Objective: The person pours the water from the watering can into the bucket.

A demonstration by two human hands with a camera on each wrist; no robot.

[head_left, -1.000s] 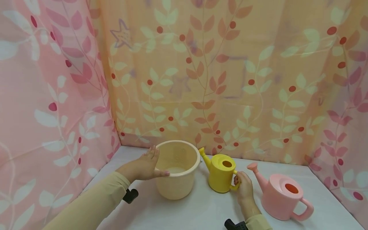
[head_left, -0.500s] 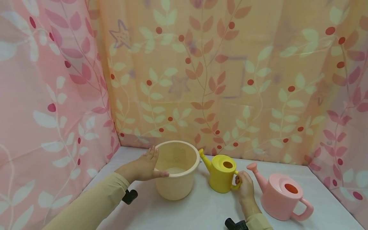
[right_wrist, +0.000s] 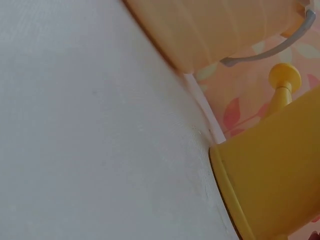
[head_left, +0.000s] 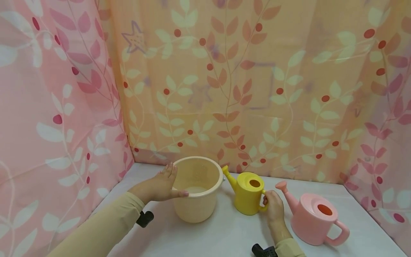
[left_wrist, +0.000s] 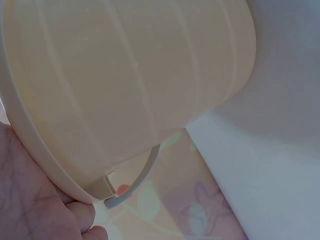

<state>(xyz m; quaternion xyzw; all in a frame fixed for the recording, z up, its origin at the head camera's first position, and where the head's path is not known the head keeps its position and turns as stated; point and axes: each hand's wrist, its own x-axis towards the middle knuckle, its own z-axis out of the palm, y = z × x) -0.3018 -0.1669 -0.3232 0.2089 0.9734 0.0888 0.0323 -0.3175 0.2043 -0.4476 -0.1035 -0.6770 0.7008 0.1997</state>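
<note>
Slightly away from the bucket [head_left: 196, 208], the yellow watering can [head_left: 248, 200] has shifted with our right hand [head_left: 274, 207] over the last second. We have that hand curled round the can's handle [head_left: 263, 208]; the body stands just inward of it, between our two hands. Our left hand [head_left: 157, 186] lies spread against the bucket's rim [head_left: 200, 195]. We judge the can light, stiff plastic, smooth and perhaps slippery, best held by that handle. Just outward of our right hand stands the pink watering can [head_left: 314, 221].
</note>
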